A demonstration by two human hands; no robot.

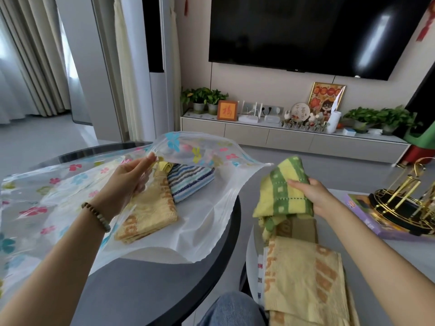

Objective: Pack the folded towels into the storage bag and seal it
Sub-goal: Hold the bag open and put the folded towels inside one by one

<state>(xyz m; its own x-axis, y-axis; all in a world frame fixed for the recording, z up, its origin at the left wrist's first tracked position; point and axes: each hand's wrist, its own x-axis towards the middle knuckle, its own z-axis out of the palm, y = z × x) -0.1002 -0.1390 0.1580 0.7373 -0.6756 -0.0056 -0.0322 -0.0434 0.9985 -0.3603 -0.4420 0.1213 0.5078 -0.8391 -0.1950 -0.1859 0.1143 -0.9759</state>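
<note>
Folded yellow towels (303, 278) wait at the lower right of the frame, still to be packed. Just above them the right hand (315, 198) pinches a green and yellow towel (282, 191) between thumb and fingers. At centre the flowered storage bag (47, 196) lies on the dark tabletop (150, 285), its mouth lifted by the left hand (127, 177), which grips the upper sheet. Inside lie a striped towel (190, 182) and a yellow one. I judge the packing is about half done; next, the held towel must slide through the open mouth.

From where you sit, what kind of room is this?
Most likely a home living room: a large wall-mounted television, a low media cabinet with potted plants and ornaments, and long curtains at the window.
</note>
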